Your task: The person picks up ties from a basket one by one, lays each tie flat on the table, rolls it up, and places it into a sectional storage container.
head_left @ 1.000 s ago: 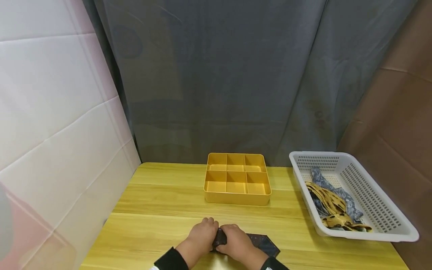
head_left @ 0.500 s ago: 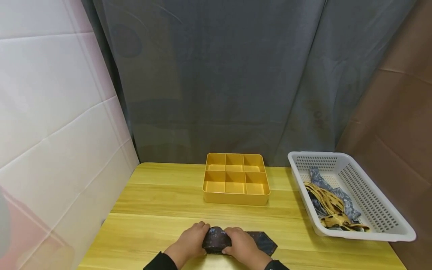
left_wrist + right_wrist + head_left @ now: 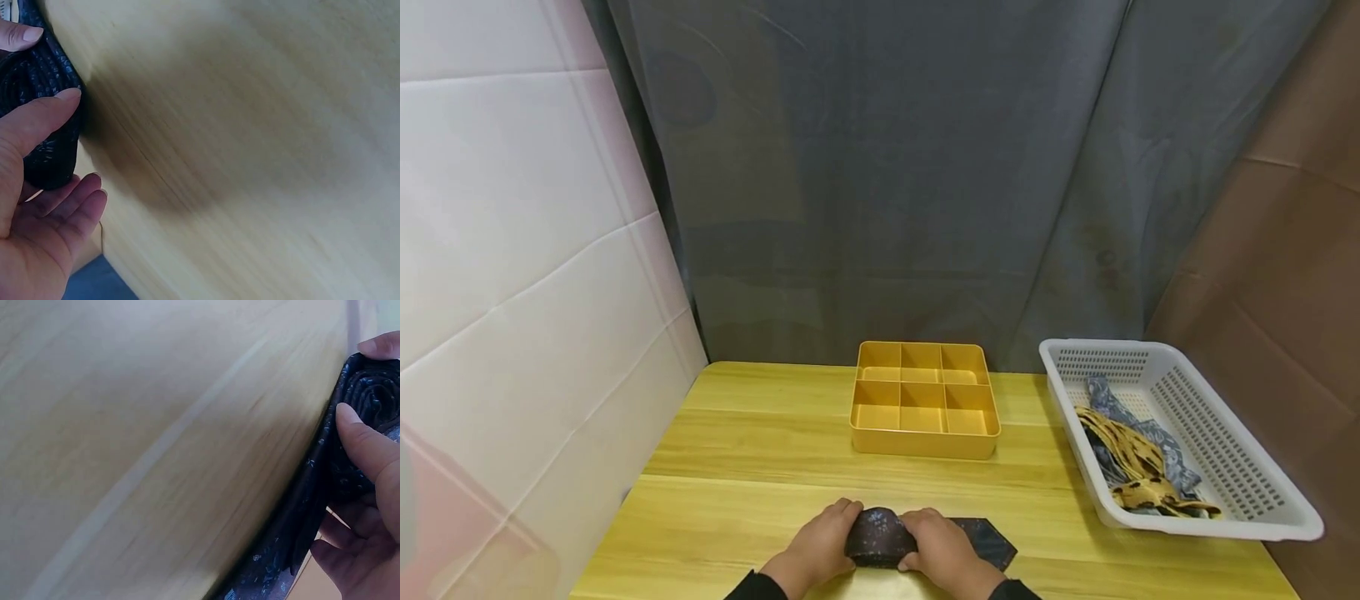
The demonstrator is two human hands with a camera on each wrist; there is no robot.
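Both hands, left (image 3: 816,546) and right (image 3: 942,550), grasp a rolled tie (image 3: 880,537) at the frame's bottom centre. Its tail lies on the bench (image 3: 752,467).

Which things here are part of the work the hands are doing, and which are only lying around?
In use:
- dark patterned necktie, partly rolled
- left hand, holding the roll
- right hand, holding the roll

Lying about:
- yellow divided tray
- white basket
- leopard-print cloth and grey cloth in it
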